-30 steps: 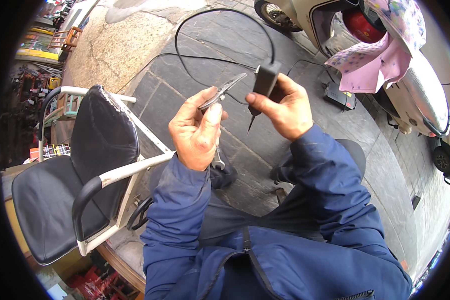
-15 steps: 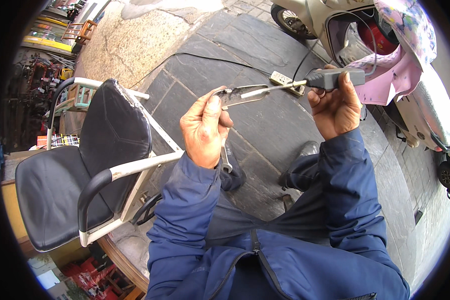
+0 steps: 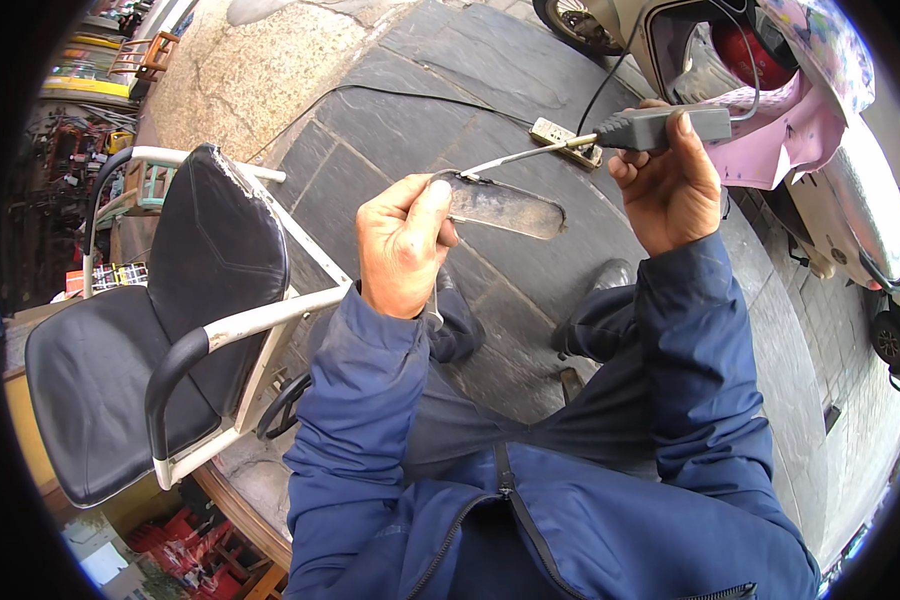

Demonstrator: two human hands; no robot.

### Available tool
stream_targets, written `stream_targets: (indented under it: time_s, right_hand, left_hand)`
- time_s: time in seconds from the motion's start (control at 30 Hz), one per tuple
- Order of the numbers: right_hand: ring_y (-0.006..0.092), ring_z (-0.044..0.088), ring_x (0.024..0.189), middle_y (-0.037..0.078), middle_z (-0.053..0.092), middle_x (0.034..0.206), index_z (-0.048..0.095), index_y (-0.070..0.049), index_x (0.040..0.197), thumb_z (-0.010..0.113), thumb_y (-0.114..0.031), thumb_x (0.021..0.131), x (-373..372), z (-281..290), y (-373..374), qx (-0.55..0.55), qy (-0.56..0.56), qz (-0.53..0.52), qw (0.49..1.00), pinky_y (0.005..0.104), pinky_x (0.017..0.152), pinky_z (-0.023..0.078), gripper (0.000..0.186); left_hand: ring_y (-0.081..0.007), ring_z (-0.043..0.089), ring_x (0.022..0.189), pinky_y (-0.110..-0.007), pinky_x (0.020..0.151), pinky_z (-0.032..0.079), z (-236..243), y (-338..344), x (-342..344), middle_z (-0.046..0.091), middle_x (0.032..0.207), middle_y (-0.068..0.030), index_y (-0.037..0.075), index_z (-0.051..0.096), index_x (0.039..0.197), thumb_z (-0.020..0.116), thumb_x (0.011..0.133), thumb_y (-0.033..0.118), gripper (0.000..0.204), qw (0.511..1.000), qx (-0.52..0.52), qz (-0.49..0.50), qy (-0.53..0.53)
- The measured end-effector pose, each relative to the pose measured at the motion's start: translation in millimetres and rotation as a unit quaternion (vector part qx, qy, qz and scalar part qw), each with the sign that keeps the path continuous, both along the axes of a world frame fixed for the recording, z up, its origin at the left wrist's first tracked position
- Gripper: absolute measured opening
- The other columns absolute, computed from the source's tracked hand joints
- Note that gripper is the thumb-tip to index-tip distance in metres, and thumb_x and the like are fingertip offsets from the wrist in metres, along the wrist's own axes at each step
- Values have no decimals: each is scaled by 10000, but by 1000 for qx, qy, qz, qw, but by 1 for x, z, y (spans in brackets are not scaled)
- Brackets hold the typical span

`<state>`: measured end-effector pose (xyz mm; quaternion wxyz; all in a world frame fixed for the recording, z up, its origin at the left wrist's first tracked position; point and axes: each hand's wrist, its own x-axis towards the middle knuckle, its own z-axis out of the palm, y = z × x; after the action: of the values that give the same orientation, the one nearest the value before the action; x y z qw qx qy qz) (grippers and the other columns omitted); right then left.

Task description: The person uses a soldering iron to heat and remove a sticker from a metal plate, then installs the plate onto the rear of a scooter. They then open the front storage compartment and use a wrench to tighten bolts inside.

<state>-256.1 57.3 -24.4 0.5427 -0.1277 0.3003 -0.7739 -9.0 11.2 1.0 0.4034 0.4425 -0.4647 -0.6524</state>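
Observation:
My left hand (image 3: 400, 245) pinches one end of a long oval metal piece (image 3: 515, 212) with a rounded far end, a raised rim and a dirty, worn inner face. Below that hand, part of a wrench (image 3: 433, 318) shows; its other end is hidden. In my right hand (image 3: 675, 205) is a grey tool with a box-shaped handle (image 3: 670, 127), a dark ribbed collar and a long thin rod (image 3: 530, 155), much like a soldering iron. The rod's tip meets the upper edge of the metal piece, close to my left fingers. A grey cable leaves the handle's back.
A black chair (image 3: 185, 260) with white tube arms stands on the left. Ahead on the slate paving lies a power strip (image 3: 567, 140) with a black cord (image 3: 410, 93). A scooter (image 3: 840, 190) with a pink cover and a red helmet (image 3: 742, 58) is at the right.
The metal piece has turned so its broad inner face shows. The tool's rod has tilted and swung left, its tip now at the piece's edge by my left fingers. The wrench is more hidden.

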Motion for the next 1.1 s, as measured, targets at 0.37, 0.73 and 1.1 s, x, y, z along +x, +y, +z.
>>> stream_targets:
  time_s: [0.37,0.73,1.1]
  right_hand:
    - [183,656,637,119,658,815,565,10,1071,702,-237,864,2,3,-2,-4,36,-19,999,340,588,586,350]
    - [208,672,637,138,670,824,570,5,1084,711,-200,858,4,8,0,-12,68,-29,997,326,587,589,336]
    - [220,679,661,121,663,869,561,14,1111,714,-161,853,8,13,1,-40,94,-36,994,323,595,584,347]
  left_hand:
    - [-41,472,535,-203,494,356,0,2,-1,569,616,0,-19,667,860,574,886,70,132,996,-61,-30,-56]
    - [-32,416,503,-198,452,298,-4,2,-3,540,609,2,-15,653,906,569,902,54,108,991,-100,-28,-79]
    - [-14,454,554,-197,481,346,0,3,-5,557,628,29,-30,650,844,580,894,64,128,988,-99,-27,-120]
